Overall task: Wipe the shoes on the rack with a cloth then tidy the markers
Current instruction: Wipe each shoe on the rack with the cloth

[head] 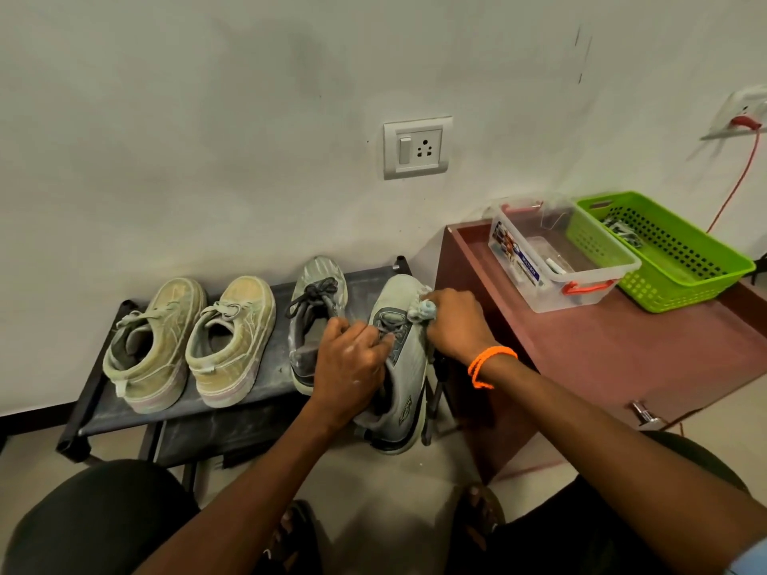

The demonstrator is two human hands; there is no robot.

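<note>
Grey mesh under both hands: the grey sneaker (400, 359) lies at the right end of the black shoe rack (265, 379), its long axis running from heel, hanging off the front edge toward the person, to toe, aimed at the wall. The left hand (352, 363) wraps its fingers (375, 346) over the laces and collar, gripping the shoe. The right hand (454, 321) is clenched round a bunched pale cloth (423, 309), pressed against the shoe's right side near the toe; an orange bracelet (487, 365) circles that wrist.

Count the shoes: four on the top shelf, all toes to the wall, heels to the person. Two tan canvas sneakers (191, 342) sit side by side on the left, then one dark-laced grey shoe (313, 313) just beside the held one.

To the right, a reddish-brown desk (622, 350) carries two containers touching each other: one clear plastic box (560, 259) with red handles, holding what seems a marker (554, 265), and one green basket (664, 251). On the wall, one socket plate (417, 147) above the rack.
</note>
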